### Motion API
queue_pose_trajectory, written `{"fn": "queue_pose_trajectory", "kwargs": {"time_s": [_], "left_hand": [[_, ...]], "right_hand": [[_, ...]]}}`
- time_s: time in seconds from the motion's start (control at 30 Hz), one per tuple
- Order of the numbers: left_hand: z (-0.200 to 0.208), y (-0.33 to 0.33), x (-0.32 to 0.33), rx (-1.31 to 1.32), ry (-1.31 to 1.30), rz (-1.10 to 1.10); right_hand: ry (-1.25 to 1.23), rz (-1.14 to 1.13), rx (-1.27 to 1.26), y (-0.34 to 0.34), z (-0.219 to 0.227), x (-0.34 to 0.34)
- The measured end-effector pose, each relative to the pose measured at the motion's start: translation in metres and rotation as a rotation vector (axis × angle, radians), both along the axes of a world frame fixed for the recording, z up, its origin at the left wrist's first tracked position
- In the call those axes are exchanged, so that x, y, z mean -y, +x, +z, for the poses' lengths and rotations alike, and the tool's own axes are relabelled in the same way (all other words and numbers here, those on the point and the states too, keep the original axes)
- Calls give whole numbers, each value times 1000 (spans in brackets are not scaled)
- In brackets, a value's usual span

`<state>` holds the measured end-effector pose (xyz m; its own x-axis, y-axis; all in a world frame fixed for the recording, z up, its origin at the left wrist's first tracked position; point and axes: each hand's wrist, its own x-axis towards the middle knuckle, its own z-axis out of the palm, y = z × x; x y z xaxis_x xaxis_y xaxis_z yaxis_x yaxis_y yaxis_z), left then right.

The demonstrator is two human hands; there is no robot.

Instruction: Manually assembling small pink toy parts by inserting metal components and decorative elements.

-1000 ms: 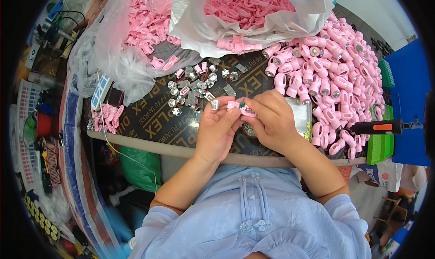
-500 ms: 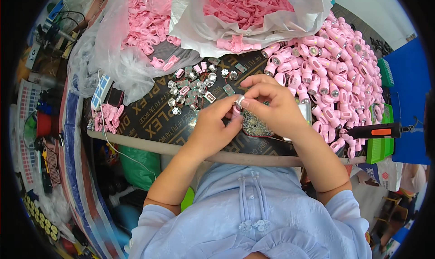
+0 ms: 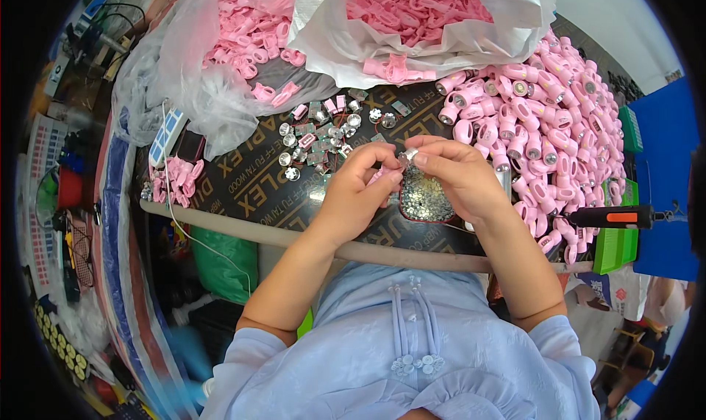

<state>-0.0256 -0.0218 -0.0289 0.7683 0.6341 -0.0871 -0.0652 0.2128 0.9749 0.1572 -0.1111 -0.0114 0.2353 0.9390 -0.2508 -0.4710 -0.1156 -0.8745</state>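
Above the front of the dark table, my left hand (image 3: 354,192) is closed around a small pink plastic piece (image 3: 376,177), mostly hidden by the fingers. My right hand (image 3: 463,177) pinches a small silver reflector cup (image 3: 409,155), held right against the left fingertips. Below the right hand lies a shallow tray (image 3: 428,219) of small clear or silvery parts, partly covered by the fingers. Left of my hands, small green circuit boards (image 3: 318,158) with reflector cups and pink pieces lie in a loose cluster.
Pink mini flashlights (image 3: 544,126) are heaped at the right. A white sack (image 3: 507,34) and a clear bag (image 3: 198,74) hold pink plastic parts at the back. A black-and-orange screwdriver-like tool (image 3: 614,216) hangs over a green basket (image 3: 625,247). A white cable (image 3: 170,192) crosses the left edge.
My hands have drawn slightly apart and turned, with the silver reflector cup now higher in the right fingers. More of the tray shows. The whole view has shifted a little.
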Motion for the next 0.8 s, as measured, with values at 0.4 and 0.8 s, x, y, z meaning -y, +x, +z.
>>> {"fn": "queue_pose_trajectory", "kwargs": {"time_s": [0.4,0.8], "left_hand": [[3,6,10,-152,304,107],[16,7,23,-86,306,229]], "right_hand": [[161,-53,621,-3,6,4],[337,-75,1089,-11,-1,3]]}}
